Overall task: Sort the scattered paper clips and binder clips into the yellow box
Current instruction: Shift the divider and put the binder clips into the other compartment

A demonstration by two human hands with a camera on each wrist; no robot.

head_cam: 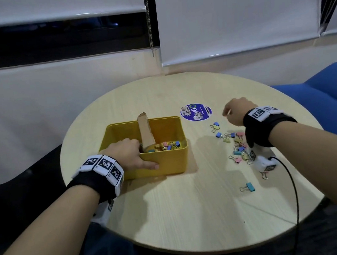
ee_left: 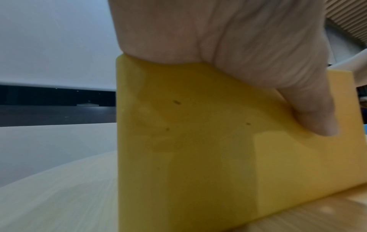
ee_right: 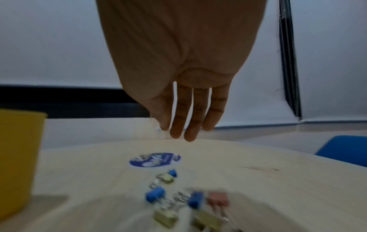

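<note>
The yellow box [head_cam: 169, 164] stands left of the table's centre, with several coloured binder clips [head_cam: 168, 145] in its right half beside an upright cardboard divider [head_cam: 146, 131]. My left hand [head_cam: 143, 157] grips the box's near left corner: thumb along the outside front wall [ee_left: 198, 141], fingers over the rim. My right hand [head_cam: 230, 115] hovers above the table, fingers straight and pointing down [ee_right: 188, 125], with nothing plainly held. Below and behind it lies a scatter of binder clips [head_cam: 237, 143], blurred in the right wrist view [ee_right: 194, 202]. A lone teal clip [head_cam: 248, 187] lies nearer me.
A round blue sticker [head_cam: 196, 112] is on the pale wooden round table [head_cam: 189, 223] beyond the clips. A blue chair [head_cam: 335, 101] stands at the right. A black cable [head_cam: 292, 185] hangs from my right wrist over the table's edge.
</note>
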